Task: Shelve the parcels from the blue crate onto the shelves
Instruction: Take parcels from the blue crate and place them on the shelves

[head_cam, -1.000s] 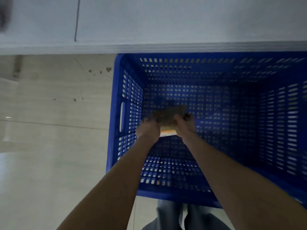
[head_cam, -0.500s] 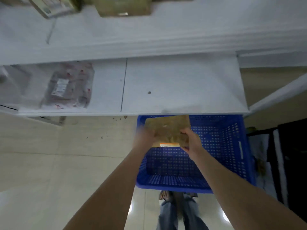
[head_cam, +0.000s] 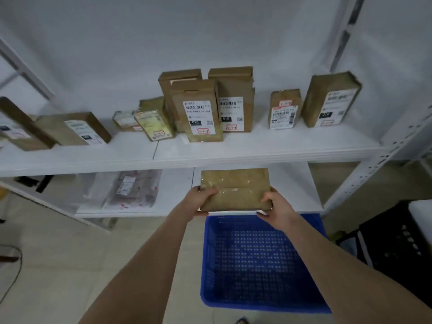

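A flat brown cardboard parcel (head_cam: 236, 188) is held up between both hands, above the far end of the blue crate (head_cam: 261, 300). My left hand (head_cam: 198, 199) grips its left edge and my right hand (head_cam: 274, 206) grips its right corner. The crate stands on the floor and shows only its perforated bottom. The parcel hangs in front of the lower white shelf (head_cam: 292, 183), below the edge of the upper shelf (head_cam: 233, 153).
Several brown labelled parcels (head_cam: 198, 108) stand along the upper shelf, with gaps between groups. A clear plastic-wrapped package (head_cam: 135, 190) lies on the lower shelf at left. A white shelf upright (head_cam: 374, 164) rises at right, near a black crate (head_cam: 402, 242). A cable (head_cam: 14, 272) lies at left.
Both hands have lifted the parcel out of the crate to the height of the lower shelf. The view has tilted up, bringing the upper shelf and its parcels into sight.
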